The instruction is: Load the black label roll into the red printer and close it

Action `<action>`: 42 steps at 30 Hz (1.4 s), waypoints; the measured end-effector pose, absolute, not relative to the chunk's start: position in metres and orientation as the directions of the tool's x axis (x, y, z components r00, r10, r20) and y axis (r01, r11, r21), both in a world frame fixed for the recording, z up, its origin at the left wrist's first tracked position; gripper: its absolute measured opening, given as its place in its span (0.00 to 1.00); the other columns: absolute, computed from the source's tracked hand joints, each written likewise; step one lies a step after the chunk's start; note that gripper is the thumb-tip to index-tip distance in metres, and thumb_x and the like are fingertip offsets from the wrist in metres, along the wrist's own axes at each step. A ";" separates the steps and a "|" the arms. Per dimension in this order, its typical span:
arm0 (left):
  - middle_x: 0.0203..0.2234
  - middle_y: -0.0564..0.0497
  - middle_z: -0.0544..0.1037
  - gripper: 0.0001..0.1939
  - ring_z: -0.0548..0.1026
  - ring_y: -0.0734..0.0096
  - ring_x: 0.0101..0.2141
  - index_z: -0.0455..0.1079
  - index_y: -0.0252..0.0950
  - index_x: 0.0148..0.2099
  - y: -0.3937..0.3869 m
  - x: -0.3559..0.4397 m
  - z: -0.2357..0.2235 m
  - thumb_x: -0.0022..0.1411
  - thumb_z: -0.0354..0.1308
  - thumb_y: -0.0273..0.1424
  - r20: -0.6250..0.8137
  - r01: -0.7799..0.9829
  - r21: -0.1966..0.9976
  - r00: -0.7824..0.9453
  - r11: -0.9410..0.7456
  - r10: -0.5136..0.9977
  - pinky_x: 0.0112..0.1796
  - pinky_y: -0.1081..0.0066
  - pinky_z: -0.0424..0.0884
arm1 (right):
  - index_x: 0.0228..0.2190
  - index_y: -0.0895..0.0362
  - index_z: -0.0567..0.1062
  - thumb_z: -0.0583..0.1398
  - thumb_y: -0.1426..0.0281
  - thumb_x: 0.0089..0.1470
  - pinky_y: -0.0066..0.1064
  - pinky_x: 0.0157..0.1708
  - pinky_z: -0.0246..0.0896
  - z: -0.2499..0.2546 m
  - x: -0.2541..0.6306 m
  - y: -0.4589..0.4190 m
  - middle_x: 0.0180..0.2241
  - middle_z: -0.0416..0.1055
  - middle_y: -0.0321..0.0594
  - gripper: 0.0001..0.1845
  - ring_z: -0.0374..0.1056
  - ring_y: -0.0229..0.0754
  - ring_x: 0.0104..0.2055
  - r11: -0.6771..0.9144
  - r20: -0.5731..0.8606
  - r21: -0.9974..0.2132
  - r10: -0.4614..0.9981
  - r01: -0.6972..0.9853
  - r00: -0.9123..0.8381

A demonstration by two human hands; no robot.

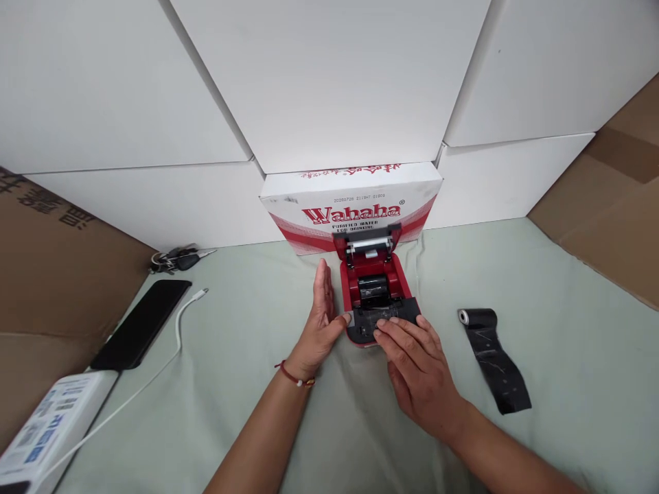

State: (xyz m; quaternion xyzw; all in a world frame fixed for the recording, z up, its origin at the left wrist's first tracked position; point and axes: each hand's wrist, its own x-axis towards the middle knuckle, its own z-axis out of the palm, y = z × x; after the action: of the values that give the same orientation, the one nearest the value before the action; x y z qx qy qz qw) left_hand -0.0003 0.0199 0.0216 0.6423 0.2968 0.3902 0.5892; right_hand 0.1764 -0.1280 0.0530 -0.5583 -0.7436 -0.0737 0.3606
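A small red and black printer-like device (346,285) sits in front of me with its lid (368,245) raised. A black roll (373,288) lies inside its red well. Dark shiny film (375,319) stretches over the black front panel. My left hand (324,319) steadies the device, its fingers straight along the left side and its thumb on the front left corner. Across the front panel, the stretched fingers of my right hand (419,370) lie on the film, with the outer finger by the right corner. The right thumb is mostly hidden.
A partly unrolled black roll (497,360) lies to the right. Behind the device stands a Wahaha carton (355,199) against white panels. At left are keys (180,259), a phone (141,322), a white cable (178,329) and a white box (56,418). Brown cardboard (607,192) borders both sides.
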 end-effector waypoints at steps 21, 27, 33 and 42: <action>0.78 0.45 0.54 0.47 0.49 0.46 0.77 0.50 0.43 0.78 0.033 0.009 0.012 0.60 0.62 0.34 0.192 -0.219 0.973 0.572 -0.077 0.797 0.76 0.46 0.44 | 0.45 0.56 0.84 0.66 0.75 0.59 0.37 0.38 0.69 0.149 0.188 0.020 0.44 0.84 0.51 0.13 0.81 0.56 0.45 0.154 -0.285 0.072 0.950 0.985 -0.128; 0.77 0.46 0.55 0.47 0.50 0.45 0.77 0.51 0.44 0.78 0.032 0.008 0.017 0.59 0.61 0.32 0.160 -0.213 0.976 0.581 -0.041 0.798 0.76 0.45 0.44 | 0.46 0.56 0.83 0.64 0.77 0.58 0.38 0.38 0.71 0.160 0.191 0.005 0.46 0.84 0.51 0.15 0.81 0.57 0.45 0.152 -0.271 0.050 0.953 0.987 -0.134; 0.77 0.48 0.56 0.45 0.51 0.47 0.77 0.53 0.46 0.77 0.032 0.009 0.022 0.60 0.62 0.31 0.152 -0.244 0.970 0.584 -0.006 0.798 0.75 0.47 0.47 | 0.57 0.48 0.79 0.58 0.52 0.69 0.32 0.26 0.68 0.213 0.266 -0.068 0.32 0.79 0.36 0.22 0.72 0.42 0.26 0.138 -0.087 -0.470 0.976 0.872 -0.201; 0.78 0.45 0.56 0.45 0.52 0.49 0.77 0.52 0.44 0.77 0.037 0.011 0.018 0.60 0.63 0.36 0.152 -0.272 0.962 0.599 0.021 0.786 0.76 0.47 0.48 | 0.51 0.51 0.83 0.61 0.67 0.64 0.35 0.46 0.74 0.133 0.302 -0.085 0.49 0.83 0.44 0.17 0.80 0.48 0.46 -0.050 -0.307 -0.376 0.949 0.925 -0.073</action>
State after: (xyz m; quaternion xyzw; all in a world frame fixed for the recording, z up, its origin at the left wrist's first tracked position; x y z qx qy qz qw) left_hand 0.0110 0.0373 0.0177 0.5813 0.2211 0.3895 0.6793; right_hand 0.3016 -0.0848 0.1332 -0.6803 -0.6888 0.2495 0.0237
